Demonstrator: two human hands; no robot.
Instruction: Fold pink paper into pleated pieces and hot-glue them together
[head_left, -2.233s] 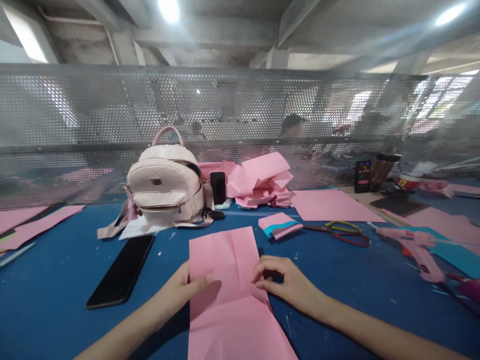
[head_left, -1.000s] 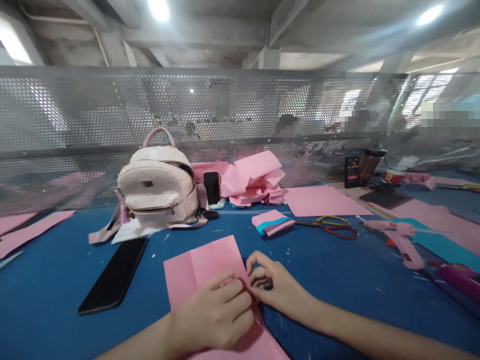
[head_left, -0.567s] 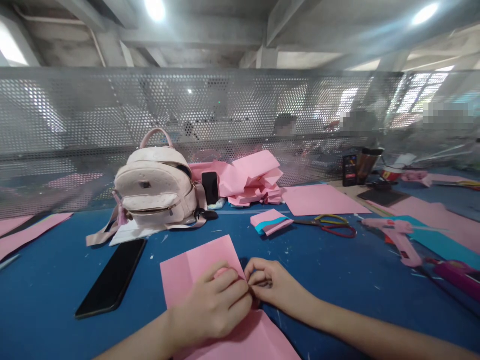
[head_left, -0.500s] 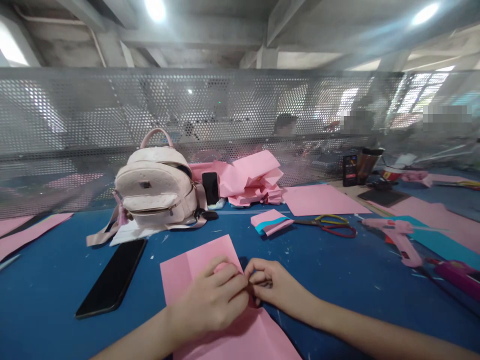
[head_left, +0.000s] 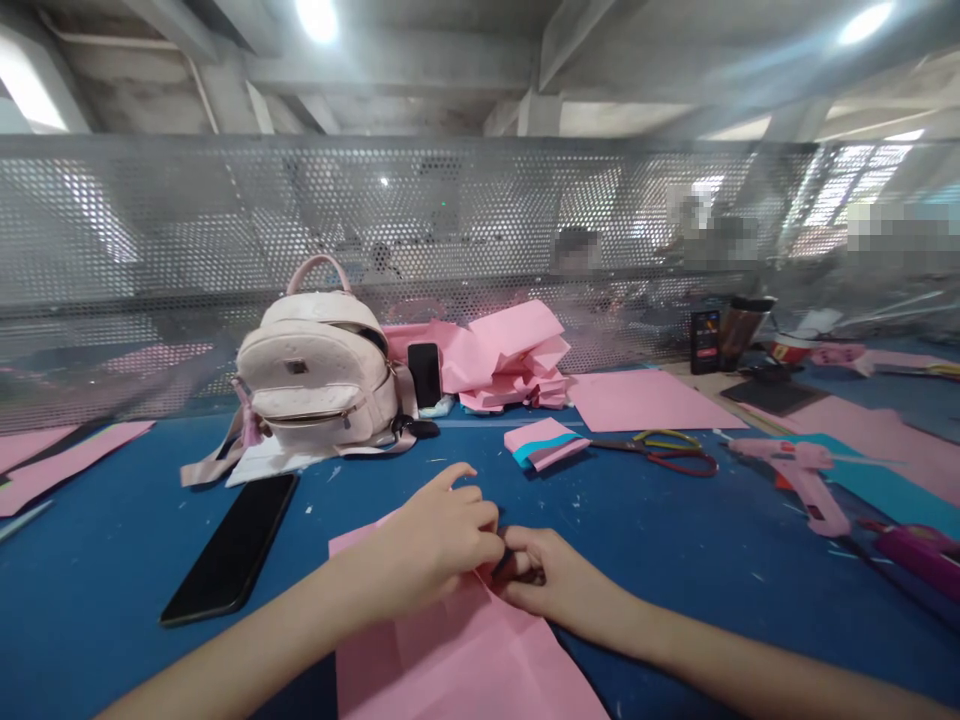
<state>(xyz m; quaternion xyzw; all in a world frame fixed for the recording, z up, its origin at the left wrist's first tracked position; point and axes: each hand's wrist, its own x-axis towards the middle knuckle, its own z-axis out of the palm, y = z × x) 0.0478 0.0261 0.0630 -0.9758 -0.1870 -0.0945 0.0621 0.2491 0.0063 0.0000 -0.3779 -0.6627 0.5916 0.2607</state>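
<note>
Blue tabletop point(head_left: 660, 550) spans the head view, where the pink sheet point(head_left: 465, 660) lies beneath the left hand point(head_left: 442, 540), whose grip is too hidden to tell, while the right hand point(head_left: 553, 588) pinches its edge, apparently mid-fold, calling for careful alignment.

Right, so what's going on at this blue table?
A person's two bare hands are working on a pink paper sheet on the blue table. The left hand reaches across it; the right hand has its fingers bent by its right edge. Their exact grip is hidden. Scissors and a pink glue gun lie farther right.
</note>
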